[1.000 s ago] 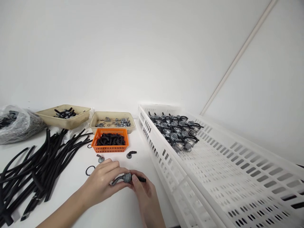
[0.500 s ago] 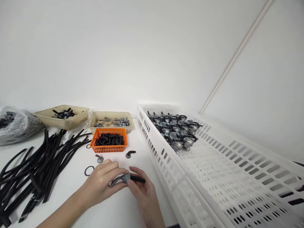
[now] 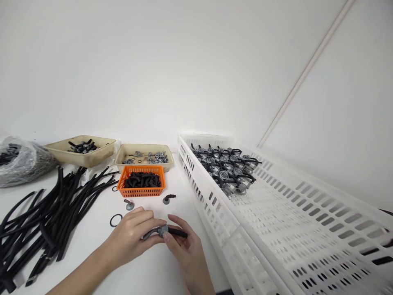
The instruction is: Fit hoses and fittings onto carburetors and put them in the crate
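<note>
Only the right hand (image 3: 188, 250) has really shifted since a moment ago: its fingers have eased back a bit, so more of the black hose stub (image 3: 178, 232) shows. The left hand (image 3: 130, 235) curls around the bent end of a metal elbow fitting (image 3: 161, 231), pinching it between thumb and fingers, while the right hand's thumb and fingers pinch it from the other side by the joint. Gripping both sides like that keeps the piece steady, just above the front part of the white table (image 3: 147, 274). Everything seems laid out for easy reach: an orange basket (image 3: 141, 192) of short hoses sits near the back edge with two beige trays (image 3: 81, 159) behind it, and a pile of long black hoses (image 3: 52, 217) runs along the left side. Two loose fittings (image 3: 167, 199) and a black rubber ring (image 3: 116, 220) lie out on the table just ahead of the hands. Off the right edge, a white slotted crate (image 3: 208, 213) holds neat rows of finished-looking metal parts (image 3: 222, 168), bunched at its far end.
</note>
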The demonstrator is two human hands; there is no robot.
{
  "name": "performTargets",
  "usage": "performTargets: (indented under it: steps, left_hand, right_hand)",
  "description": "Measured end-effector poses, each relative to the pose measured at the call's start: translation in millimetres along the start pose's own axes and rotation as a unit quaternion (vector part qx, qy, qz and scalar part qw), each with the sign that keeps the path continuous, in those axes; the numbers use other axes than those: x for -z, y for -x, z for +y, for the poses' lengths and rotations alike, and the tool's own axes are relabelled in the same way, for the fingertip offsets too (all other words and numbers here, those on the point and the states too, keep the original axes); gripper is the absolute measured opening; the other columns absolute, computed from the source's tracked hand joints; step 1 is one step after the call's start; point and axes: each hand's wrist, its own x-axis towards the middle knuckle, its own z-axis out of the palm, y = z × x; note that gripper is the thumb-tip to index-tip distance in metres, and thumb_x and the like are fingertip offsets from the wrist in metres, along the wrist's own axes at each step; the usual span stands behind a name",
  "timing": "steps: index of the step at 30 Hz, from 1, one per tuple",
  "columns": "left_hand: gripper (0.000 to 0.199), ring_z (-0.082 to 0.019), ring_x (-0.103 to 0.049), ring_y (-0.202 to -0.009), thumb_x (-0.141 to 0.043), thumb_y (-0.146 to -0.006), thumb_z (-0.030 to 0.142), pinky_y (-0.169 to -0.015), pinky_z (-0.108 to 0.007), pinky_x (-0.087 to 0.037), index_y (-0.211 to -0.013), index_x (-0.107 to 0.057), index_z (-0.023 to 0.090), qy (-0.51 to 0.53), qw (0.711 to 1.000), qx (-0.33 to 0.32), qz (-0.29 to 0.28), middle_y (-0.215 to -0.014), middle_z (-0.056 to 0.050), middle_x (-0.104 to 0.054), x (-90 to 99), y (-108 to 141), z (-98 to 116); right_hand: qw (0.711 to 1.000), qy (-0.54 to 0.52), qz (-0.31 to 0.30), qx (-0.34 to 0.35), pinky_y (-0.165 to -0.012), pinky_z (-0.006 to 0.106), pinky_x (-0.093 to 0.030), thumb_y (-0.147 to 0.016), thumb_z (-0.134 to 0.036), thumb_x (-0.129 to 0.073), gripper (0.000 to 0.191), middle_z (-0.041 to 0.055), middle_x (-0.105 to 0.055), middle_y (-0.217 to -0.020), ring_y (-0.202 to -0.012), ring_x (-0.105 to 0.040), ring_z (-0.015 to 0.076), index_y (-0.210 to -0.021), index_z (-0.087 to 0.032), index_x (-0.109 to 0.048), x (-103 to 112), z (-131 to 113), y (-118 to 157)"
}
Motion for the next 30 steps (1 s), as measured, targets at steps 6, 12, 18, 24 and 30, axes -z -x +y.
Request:
performTargets:
  steps: [6,12,18,24,30]
  left_hand:
    - [0.021,-0.014,-0.048,-0.058,-0.058,-0.091,0.035,-0.056,-0.025,-0.036,-0.102,-0.061,0.018,-0.003,1.000,-0.003,-0.005,-0.066,0.000,-0.057,0.3,0.2,0.7]
    - [0.021,-0.014,-0.048,-0.058,-0.058,-0.091,0.036,-0.056,-0.025,-0.036,-0.101,-0.062,0.018,0.000,1.000,0.000,0.000,-0.066,0.000,-0.057,-0.5,-0.7,1.2]
    - [0.025,-0.015,-0.050,-0.060,-0.062,-0.088,0.038,-0.058,-0.025,-0.037,-0.105,-0.061,0.020,0.014,1.000,0.021,-0.016,-0.069,0.000,-0.057,0.7,-0.3,1.2]
    - [0.029,-0.014,-0.052,-0.063,-0.064,-0.087,0.038,-0.063,-0.026,-0.041,-0.110,-0.060,0.021,0.043,0.996,0.062,-0.053,-0.070,0.001,-0.055,2.2,-0.3,1.7]
    - [0.024,-0.012,-0.052,-0.061,-0.060,-0.090,0.037,-0.060,-0.025,-0.040,-0.107,-0.063,0.020,0.057,0.996,0.061,-0.035,-0.068,0.001,-0.054,-0.4,-0.2,0.6]
  right_hand:
    - [1.000,0.016,0.012,-0.005,-0.075,0.032,-0.054,-0.059,-0.042,-0.085,0.053,0.0067,-0.074,-0.084,-0.077,-0.068,0.0197,-0.103,-0.019,-0.069,-0.8,-2.4,1.3]
    - [0.999,0.013,0.030,0.004,-0.073,0.031,-0.054,-0.057,-0.044,-0.086,0.055,0.0061,-0.073,-0.081,-0.075,-0.068,0.0191,-0.103,-0.018,-0.069,-1.8,-0.7,1.4]
    - [0.999,0.011,0.041,0.016,-0.072,0.032,-0.055,-0.057,-0.045,-0.085,0.056,0.0066,-0.073,-0.079,-0.073,-0.069,0.0197,-0.103,-0.018,-0.068,-1.7,2.2,-0.2]
    - [0.998,-0.009,0.052,0.019,-0.071,0.032,-0.054,-0.058,-0.044,-0.085,0.056,0.0066,-0.074,-0.078,-0.073,-0.069,0.0197,-0.104,-0.017,-0.068,-3.3,0.0,0.1]
    - [0.998,-0.026,0.049,0.015,-0.075,0.033,-0.054,-0.058,-0.043,-0.085,0.057,0.0066,-0.074,-0.079,-0.074,-0.069,0.0192,-0.105,-0.016,-0.067,-2.8,0.6,-0.1]
